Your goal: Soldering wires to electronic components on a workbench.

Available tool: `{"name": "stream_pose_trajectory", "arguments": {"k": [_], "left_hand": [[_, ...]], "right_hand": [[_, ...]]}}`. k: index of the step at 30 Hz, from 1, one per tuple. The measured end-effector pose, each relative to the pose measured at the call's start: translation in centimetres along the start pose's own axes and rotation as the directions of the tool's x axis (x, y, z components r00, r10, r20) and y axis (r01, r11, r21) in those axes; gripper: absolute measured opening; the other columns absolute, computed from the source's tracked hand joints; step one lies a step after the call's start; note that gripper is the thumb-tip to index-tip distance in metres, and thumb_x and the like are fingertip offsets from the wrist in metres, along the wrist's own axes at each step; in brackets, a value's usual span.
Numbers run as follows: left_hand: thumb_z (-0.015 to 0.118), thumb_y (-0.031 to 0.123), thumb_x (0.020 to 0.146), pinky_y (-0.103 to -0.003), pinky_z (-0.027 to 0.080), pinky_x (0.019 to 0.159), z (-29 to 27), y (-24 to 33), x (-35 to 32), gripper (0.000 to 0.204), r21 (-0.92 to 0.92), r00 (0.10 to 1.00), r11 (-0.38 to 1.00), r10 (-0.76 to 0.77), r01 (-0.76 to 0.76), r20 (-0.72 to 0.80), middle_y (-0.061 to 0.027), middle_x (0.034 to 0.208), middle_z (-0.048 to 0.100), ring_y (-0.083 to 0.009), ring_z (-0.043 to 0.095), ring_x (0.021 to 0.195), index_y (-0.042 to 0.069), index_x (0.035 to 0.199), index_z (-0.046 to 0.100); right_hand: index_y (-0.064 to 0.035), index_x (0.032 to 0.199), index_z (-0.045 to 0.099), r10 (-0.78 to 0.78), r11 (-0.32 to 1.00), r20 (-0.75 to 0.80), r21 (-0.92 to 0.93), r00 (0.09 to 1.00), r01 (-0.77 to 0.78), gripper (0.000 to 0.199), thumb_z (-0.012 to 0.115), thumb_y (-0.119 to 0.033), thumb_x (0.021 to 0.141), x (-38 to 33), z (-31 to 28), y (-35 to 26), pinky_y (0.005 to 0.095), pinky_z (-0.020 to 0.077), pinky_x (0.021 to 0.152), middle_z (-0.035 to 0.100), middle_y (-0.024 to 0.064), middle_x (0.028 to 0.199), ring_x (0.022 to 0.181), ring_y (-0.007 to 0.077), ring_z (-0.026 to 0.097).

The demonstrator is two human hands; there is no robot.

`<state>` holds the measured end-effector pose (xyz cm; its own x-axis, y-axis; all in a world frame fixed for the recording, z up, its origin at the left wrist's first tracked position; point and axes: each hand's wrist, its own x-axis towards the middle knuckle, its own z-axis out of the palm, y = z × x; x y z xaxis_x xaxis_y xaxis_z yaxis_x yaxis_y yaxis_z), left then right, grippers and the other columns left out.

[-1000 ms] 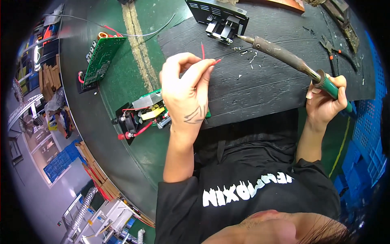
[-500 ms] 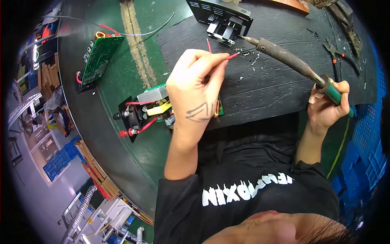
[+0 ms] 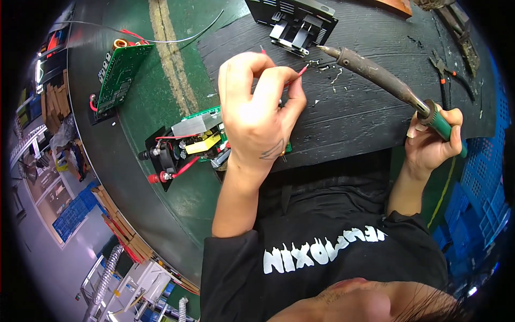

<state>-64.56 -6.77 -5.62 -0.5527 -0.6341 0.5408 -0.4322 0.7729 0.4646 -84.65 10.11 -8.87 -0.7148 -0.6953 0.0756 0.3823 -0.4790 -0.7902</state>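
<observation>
1. Left hand (image 3: 255, 112): fingertips pinched on a red wire (image 3: 302, 72). Short end sticks out past the fingers, aimed away from the desk's near edge and a bit right. Second red bit shows behind the knuckles; can't tell if same wire.
2. Right hand (image 3: 429, 139): wrapped round the green handle of a soldering iron (image 3: 381, 78), off the right end of the desk's near edge. Iron's long axis runs diagonally, far and left.
3. Key relation: iron tip sits just right of the metal bracket (image 3: 304, 52) on the slotted black panel (image 3: 292, 24), small gap in view. Wire end lies on the near side of both, apart. Left hand is much nearer the bracket; the right reaches it only by the iron's length.
4. Panel stands toward the desk's far edge, on the black mat (image 3: 354, 118). Cutters (image 3: 444, 72) lie toward the desk's right edge.
</observation>
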Motion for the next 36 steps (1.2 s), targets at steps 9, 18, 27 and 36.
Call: {"name": "stream_pose_trajectory", "arguments": {"k": [9, 18, 27, 36], "left_hand": [[0.071, 0.001, 0.058, -0.033, 0.035, 0.087, 0.2, 0.0, 0.9, 0.017, 0.146, 0.995, 0.984, 0.101, -0.100, 0.002, -0.0018, 0.113, 0.064, -0.0272, 0.046, 0.110, 0.009, 0.065, 0.058], [0.068, 0.006, 0.061, -0.035, 0.029, 0.087, 0.3, -0.1, 0.6, 0.015, 0.157, 0.996, 0.983, 0.092, -0.090, -0.006, -0.0015, 0.112, 0.063, -0.0248, 0.049, 0.106, 0.006, 0.070, 0.056], [0.067, 0.007, 0.064, -0.036, 0.027, 0.087, 0.5, 0.2, 0.8, 0.012, 0.161, 0.994, 0.985, 0.076, -0.063, -0.076, 0.0004, 0.111, 0.063, -0.0212, 0.051, 0.104, 0.007, 0.071, 0.058], [0.069, 0.004, 0.058, -0.036, 0.028, 0.087, -1.2, 2.2, 2.2, 0.015, 0.347, 0.991, 0.934, 0.043, -0.083, 0.123, -0.0052, 0.108, 0.065, -0.0251, 0.052, 0.103, 0.006, 0.067, 0.057]], "right_hand": [[-0.0075, 0.090, 0.050, 0.003, 0.999, -0.005, -0.043, 1.000, -0.003, 0.031, 0.039, -0.036, 0.092, 0.0, 0.0, 0.1, 0.0252, 0.0407, 0.037, 0.054, 0.0168, 0.067, 0.047, 0.0188, 0.047], [-0.0062, 0.090, 0.051, 0.005, 0.987, 0.085, -0.160, 0.996, 0.009, 0.031, 0.043, -0.037, 0.089, -0.3, -0.3, 0.1, 0.0267, 0.0444, 0.039, 0.058, 0.0203, 0.071, 0.049, 0.0206, 0.052], [-0.0061, 0.091, 0.051, 0.018, 0.979, 0.083, -0.204, 0.996, 0.000, 0.030, 0.045, -0.035, 0.088, -0.2, 0.0, 0.0, 0.0278, 0.0449, 0.039, 0.059, 0.0208, 0.071, 0.048, 0.0212, 0.053], [-0.0066, 0.090, 0.050, 0.014, 0.970, 0.062, -0.243, 0.998, 0.002, 0.030, 0.044, -0.036, 0.089, -0.3, 0.2, 0.2, 0.0256, 0.0427, 0.036, 0.059, 0.0207, 0.071, 0.044, 0.0200, 0.051]]}}
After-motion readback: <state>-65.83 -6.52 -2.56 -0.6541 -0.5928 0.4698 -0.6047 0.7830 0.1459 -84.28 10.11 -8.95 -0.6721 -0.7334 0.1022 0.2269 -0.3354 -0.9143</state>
